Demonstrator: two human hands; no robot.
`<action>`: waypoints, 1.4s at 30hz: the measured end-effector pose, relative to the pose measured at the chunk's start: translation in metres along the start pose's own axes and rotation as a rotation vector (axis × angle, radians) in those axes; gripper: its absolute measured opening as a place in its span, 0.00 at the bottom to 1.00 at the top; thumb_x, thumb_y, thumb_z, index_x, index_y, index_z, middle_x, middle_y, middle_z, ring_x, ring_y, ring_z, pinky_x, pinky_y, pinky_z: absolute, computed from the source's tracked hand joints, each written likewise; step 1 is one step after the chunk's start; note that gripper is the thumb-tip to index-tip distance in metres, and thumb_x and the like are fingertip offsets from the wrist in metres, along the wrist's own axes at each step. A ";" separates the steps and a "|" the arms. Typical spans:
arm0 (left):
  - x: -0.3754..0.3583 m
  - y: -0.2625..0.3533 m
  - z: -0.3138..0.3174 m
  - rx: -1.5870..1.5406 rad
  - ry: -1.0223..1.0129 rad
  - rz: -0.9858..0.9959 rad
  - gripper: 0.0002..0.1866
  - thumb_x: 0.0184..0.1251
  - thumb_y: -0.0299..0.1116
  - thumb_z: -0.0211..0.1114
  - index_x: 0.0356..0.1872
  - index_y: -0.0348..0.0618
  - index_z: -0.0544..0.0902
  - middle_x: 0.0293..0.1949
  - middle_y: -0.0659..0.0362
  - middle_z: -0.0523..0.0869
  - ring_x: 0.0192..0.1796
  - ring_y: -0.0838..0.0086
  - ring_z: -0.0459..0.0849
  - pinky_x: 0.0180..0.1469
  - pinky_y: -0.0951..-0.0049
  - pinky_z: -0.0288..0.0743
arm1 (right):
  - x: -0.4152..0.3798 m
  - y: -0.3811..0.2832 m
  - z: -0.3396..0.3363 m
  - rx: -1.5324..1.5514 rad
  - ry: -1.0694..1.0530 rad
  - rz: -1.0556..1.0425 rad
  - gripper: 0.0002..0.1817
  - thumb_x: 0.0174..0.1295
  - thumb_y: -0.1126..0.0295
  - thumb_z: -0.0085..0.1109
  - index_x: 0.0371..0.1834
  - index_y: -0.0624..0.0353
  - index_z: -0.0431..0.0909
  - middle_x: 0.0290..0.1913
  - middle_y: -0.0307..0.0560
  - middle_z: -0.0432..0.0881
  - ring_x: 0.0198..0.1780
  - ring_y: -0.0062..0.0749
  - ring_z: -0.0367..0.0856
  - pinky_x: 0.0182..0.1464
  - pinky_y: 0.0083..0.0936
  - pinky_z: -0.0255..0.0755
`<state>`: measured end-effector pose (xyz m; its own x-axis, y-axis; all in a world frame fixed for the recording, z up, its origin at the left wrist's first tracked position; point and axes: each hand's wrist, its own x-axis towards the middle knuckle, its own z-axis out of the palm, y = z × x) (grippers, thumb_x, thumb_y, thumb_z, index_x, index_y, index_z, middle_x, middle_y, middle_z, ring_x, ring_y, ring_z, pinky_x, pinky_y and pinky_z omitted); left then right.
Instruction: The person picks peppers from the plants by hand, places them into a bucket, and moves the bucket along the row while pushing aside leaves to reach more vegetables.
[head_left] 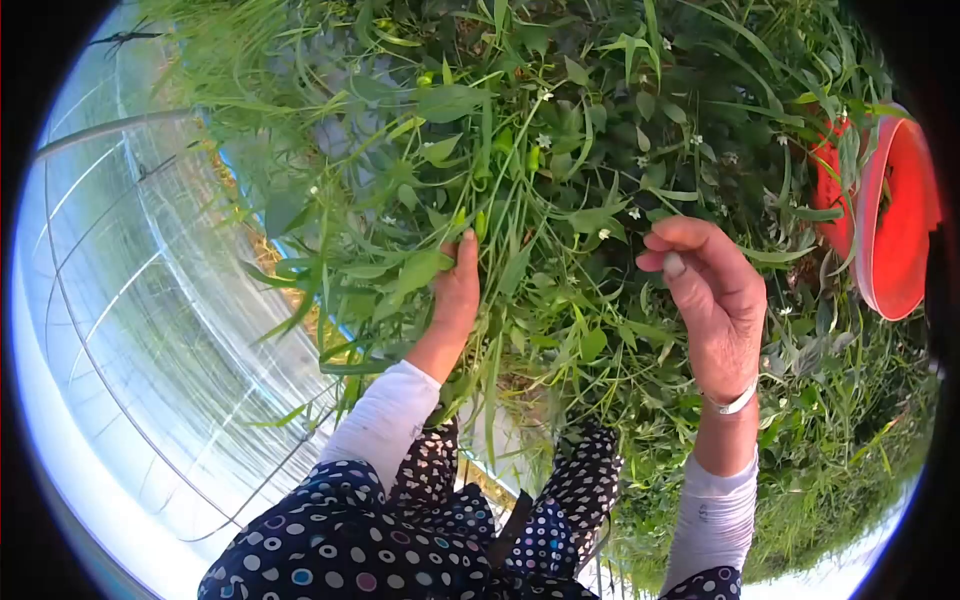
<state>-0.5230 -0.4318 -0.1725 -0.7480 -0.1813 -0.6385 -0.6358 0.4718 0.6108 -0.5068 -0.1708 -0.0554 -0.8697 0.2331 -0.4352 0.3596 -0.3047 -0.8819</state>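
My left hand (458, 300) is in among the stems and leaves of a green pepper plant (420, 268). Its thumb points up along the foliage, and leaves cover most of its fingers, which seem closed around the plant. Just beside the thumb tip hangs a small green pepper (481, 223). Another green pepper (533, 158) shows higher among the stems. To the right, my right hand (715, 300) hovers over the foliage with loosely curled fingers and the thumb near them. Nothing is visible in it. Small white flowers (604, 234) stand close to its fingertips.
A red bucket (897, 220) lies tilted among the plants at the right. Clear plastic sheeting (170, 300) on curved hoops runs along the left. Dense grass and leaves fill the front and right. My patterned trouser legs (580, 470) are below, close to the plants.
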 end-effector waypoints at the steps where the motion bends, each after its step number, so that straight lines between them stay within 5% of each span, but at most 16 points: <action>1: -0.009 -0.009 0.011 0.011 -0.046 -0.020 0.23 0.68 0.48 0.50 0.52 0.39 0.75 0.54 0.51 0.74 0.58 0.64 0.69 0.59 0.68 0.60 | 0.017 0.007 0.010 -0.015 -0.007 0.013 0.12 0.58 0.82 0.50 0.46 0.68 0.74 0.40 0.44 0.77 0.41 0.24 0.77 0.46 0.19 0.72; 5: -0.030 -0.053 0.053 -0.203 -0.124 0.172 0.21 0.68 0.38 0.53 0.58 0.38 0.68 0.56 0.52 0.72 0.55 0.64 0.72 0.58 0.70 0.63 | 0.076 0.049 0.045 -0.394 -0.095 0.002 0.12 0.53 0.81 0.53 0.42 0.64 0.77 0.37 0.46 0.80 0.40 0.30 0.80 0.45 0.23 0.74; 8: -0.030 -0.073 0.077 -0.349 -0.122 -0.160 0.25 0.65 0.32 0.57 0.62 0.40 0.63 0.54 0.56 0.73 0.52 0.69 0.74 0.55 0.73 0.67 | 0.110 0.091 0.059 -0.893 -0.173 -0.151 0.13 0.49 0.78 0.56 0.40 0.62 0.77 0.39 0.49 0.80 0.42 0.39 0.80 0.45 0.29 0.74; 11: -0.039 -0.027 0.083 -0.658 -0.214 -0.162 0.20 0.61 0.39 0.61 0.51 0.43 0.70 0.45 0.62 0.73 0.47 0.77 0.71 0.50 0.73 0.63 | 0.123 0.104 0.076 -1.345 -0.258 -0.161 0.17 0.47 0.75 0.59 0.44 0.59 0.75 0.43 0.51 0.78 0.45 0.44 0.79 0.47 0.36 0.74; 13: -0.040 -0.032 0.090 -1.101 -0.275 -0.140 0.31 0.58 0.21 0.61 0.63 0.41 0.61 0.46 0.62 0.74 0.44 0.76 0.76 0.50 0.77 0.72 | 0.131 0.106 0.078 -1.549 -0.281 -0.050 0.19 0.48 0.73 0.59 0.46 0.58 0.73 0.46 0.51 0.77 0.47 0.44 0.78 0.48 0.39 0.73; 15: -0.043 -0.035 0.091 -1.193 -0.282 -0.245 0.33 0.57 0.19 0.62 0.64 0.42 0.59 0.47 0.60 0.74 0.43 0.77 0.77 0.50 0.78 0.73 | 0.138 0.110 0.069 -1.576 -0.336 -0.053 0.29 0.41 0.71 0.63 0.52 0.53 0.71 0.42 0.52 0.77 0.42 0.49 0.78 0.45 0.37 0.74; 17: -0.045 -0.021 0.085 -1.110 -0.265 -0.435 0.36 0.57 0.19 0.63 0.65 0.44 0.56 0.47 0.59 0.74 0.43 0.77 0.78 0.50 0.77 0.75 | 0.145 0.106 0.057 -1.554 -0.382 -0.060 0.29 0.42 0.73 0.61 0.54 0.52 0.71 0.42 0.53 0.78 0.43 0.49 0.78 0.46 0.37 0.74; 21: -0.042 -0.020 0.084 -1.175 -0.348 -0.413 0.37 0.55 0.18 0.63 0.65 0.47 0.56 0.47 0.56 0.76 0.42 0.75 0.79 0.48 0.75 0.76 | 0.142 0.091 0.050 -1.634 -0.328 0.177 0.27 0.48 0.74 0.55 0.57 0.48 0.70 0.42 0.52 0.79 0.50 0.46 0.76 0.51 0.40 0.70; 25: -0.045 -0.030 0.083 -1.222 -0.356 -0.498 0.38 0.52 0.14 0.63 0.65 0.48 0.57 0.42 0.57 0.78 0.34 0.76 0.80 0.38 0.78 0.76 | 0.125 0.107 0.025 -1.388 0.053 -0.283 0.28 0.44 0.74 0.57 0.54 0.51 0.71 0.36 0.49 0.79 0.40 0.40 0.79 0.47 0.33 0.72; 27: -0.045 -0.017 0.084 -1.173 -0.295 -0.488 0.37 0.54 0.14 0.61 0.65 0.48 0.57 0.41 0.58 0.79 0.31 0.77 0.79 0.32 0.80 0.74 | 0.105 0.096 0.036 -0.774 0.065 -0.059 0.29 0.42 0.78 0.56 0.54 0.53 0.71 0.33 0.41 0.78 0.35 0.29 0.77 0.43 0.24 0.72; 29: -0.043 -0.017 0.083 -1.107 -0.228 -0.457 0.36 0.56 0.15 0.60 0.65 0.48 0.57 0.41 0.59 0.79 0.29 0.78 0.78 0.28 0.82 0.71 | 0.090 0.095 0.045 -0.664 0.046 -0.090 0.29 0.41 0.81 0.55 0.53 0.55 0.70 0.32 0.38 0.76 0.34 0.21 0.73 0.41 0.18 0.70; 31: -0.042 -0.027 0.087 -1.272 -0.295 -0.400 0.31 0.59 0.18 0.59 0.64 0.47 0.59 0.45 0.58 0.78 0.35 0.77 0.80 0.31 0.83 0.75 | 0.076 0.084 0.053 -0.711 -0.067 0.077 0.25 0.40 0.80 0.57 0.47 0.57 0.73 0.32 0.39 0.77 0.34 0.23 0.74 0.41 0.20 0.70; 33: -0.044 -0.024 0.093 -1.323 -0.214 -0.365 0.25 0.64 0.24 0.56 0.62 0.45 0.62 0.48 0.58 0.77 0.39 0.76 0.81 0.33 0.83 0.78 | 0.073 0.086 0.048 -0.855 -0.199 -0.045 0.19 0.38 0.80 0.58 0.38 0.58 0.76 0.31 0.42 0.77 0.35 0.30 0.75 0.40 0.23 0.71; 37: -0.040 -0.034 0.088 -1.522 -0.482 -0.358 0.28 0.59 0.23 0.62 0.60 0.44 0.63 0.55 0.58 0.73 0.52 0.74 0.76 0.53 0.72 0.75 | 0.078 0.083 0.043 -0.929 -0.312 -0.133 0.09 0.35 0.78 0.58 0.24 0.61 0.74 0.27 0.45 0.76 0.33 0.41 0.74 0.37 0.30 0.71; 40: -0.037 -0.020 0.088 -1.355 -0.360 -0.523 0.20 0.70 0.47 0.49 0.52 0.42 0.71 0.44 0.56 0.80 0.36 0.72 0.82 0.28 0.77 0.78 | 0.064 0.065 0.043 -0.770 -0.388 0.004 0.07 0.35 0.77 0.57 0.18 0.62 0.69 0.21 0.44 0.72 0.28 0.35 0.72 0.32 0.26 0.68; 42: -0.038 -0.020 0.085 -1.453 -0.344 -0.622 0.19 0.70 0.46 0.48 0.50 0.41 0.72 0.43 0.55 0.80 0.39 0.69 0.82 0.33 0.74 0.81 | 0.057 0.065 0.038 -0.469 -0.428 0.105 0.07 0.38 0.75 0.57 0.17 0.63 0.68 0.20 0.42 0.70 0.26 0.26 0.69 0.30 0.20 0.64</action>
<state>-0.4661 -0.3606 -0.2003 -0.3705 0.2636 -0.8906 -0.5918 -0.8061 0.0076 -0.5453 -0.2130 -0.1308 -0.8451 -0.1948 -0.4978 0.4752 0.1528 -0.8665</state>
